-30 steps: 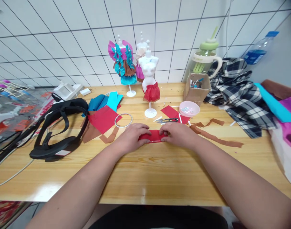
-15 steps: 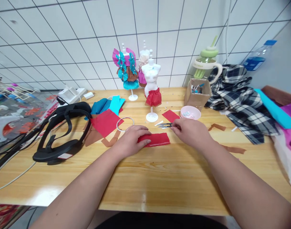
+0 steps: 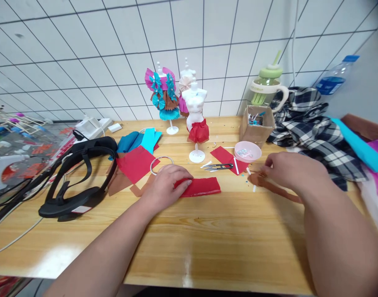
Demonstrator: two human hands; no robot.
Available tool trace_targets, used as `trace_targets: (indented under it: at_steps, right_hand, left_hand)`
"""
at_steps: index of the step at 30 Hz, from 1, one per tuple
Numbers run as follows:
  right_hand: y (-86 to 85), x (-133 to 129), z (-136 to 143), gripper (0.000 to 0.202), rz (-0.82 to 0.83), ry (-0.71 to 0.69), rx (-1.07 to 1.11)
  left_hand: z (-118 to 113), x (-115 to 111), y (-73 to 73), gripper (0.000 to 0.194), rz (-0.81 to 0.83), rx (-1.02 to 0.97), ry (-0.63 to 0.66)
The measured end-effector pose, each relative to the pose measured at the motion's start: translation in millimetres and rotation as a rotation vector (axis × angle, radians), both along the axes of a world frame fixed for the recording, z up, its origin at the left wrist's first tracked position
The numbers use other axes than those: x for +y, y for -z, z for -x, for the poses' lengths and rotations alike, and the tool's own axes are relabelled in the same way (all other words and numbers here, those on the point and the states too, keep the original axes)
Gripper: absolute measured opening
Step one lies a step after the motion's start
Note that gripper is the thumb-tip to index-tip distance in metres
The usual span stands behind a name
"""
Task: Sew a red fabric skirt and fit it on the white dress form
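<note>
A folded red paper or cloth strip (image 3: 204, 187) lies flat, with a pale line along its near edge. My left hand (image 3: 168, 185) holds its left end, thumb and curled fingers pressed on it. To the right, my right hand (image 3: 291, 171) is closed, fingertips pinched at a brown strip (image 3: 278, 192) that trails toward the wrist; the exact grip is partly hidden. Thread snips (image 3: 219, 167) lie beyond the red strip, on the table and touching a flat red piece (image 3: 222, 154). A white dress form (image 3: 194, 101) with a red skirt (image 3: 199, 131) stands behind them.
A pink bowl of beads (image 3: 247, 152) and a cardboard box (image 3: 257, 126) stand back right, near a plaid cloth (image 3: 297, 119). At left are a metal ring (image 3: 152, 165), red sheets (image 3: 136, 165) and a black headset (image 3: 80, 177). A decorated dress form (image 3: 167, 97) stands behind.
My right hand has moved right, away from the snips, which stay on the table. The brown strip has shifted left under its fingers. My left hand stays on the red strip.
</note>
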State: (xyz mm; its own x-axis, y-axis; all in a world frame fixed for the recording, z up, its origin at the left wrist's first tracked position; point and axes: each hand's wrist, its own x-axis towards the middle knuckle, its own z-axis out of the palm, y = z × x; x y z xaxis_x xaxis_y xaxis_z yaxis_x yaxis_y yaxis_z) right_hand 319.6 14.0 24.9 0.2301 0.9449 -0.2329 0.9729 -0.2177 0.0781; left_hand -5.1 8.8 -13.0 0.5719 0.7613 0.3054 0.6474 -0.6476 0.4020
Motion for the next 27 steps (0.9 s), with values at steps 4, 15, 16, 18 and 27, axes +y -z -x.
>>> trace_targets:
  at_steps: [4, 15, 16, 18, 27]
  right_hand:
    - [-3.7, 0, 0, 0.050, 0.165, -0.053, 0.113]
    - [4.6, 4, -3, 0.043, 0.150, 0.013, 0.101]
    - [2.3, 4, -4, 0.037, 0.106, 0.027, 0.081]
    - [-4.6, 2, -3, 0.035, -0.069, 0.075, 0.023]
    - [-18.7, -5, 4, 0.032, -0.702, 0.145, 0.009]
  left_hand:
    - [-1, -1, -1.7, 0.017, -0.003, 0.011, 0.008]
    - [0, 0, -1.6, 0.018, 0.002, 0.020, 0.003]
    - [0, 0, -1.9, 0.018, 0.005, 0.021, 0.002]
    - [0, 0, -2.5, 0.019, 0.010, 0.021, -0.001]
    - [1, -2, 0.6, 0.020, 0.027, 0.040, -0.007]
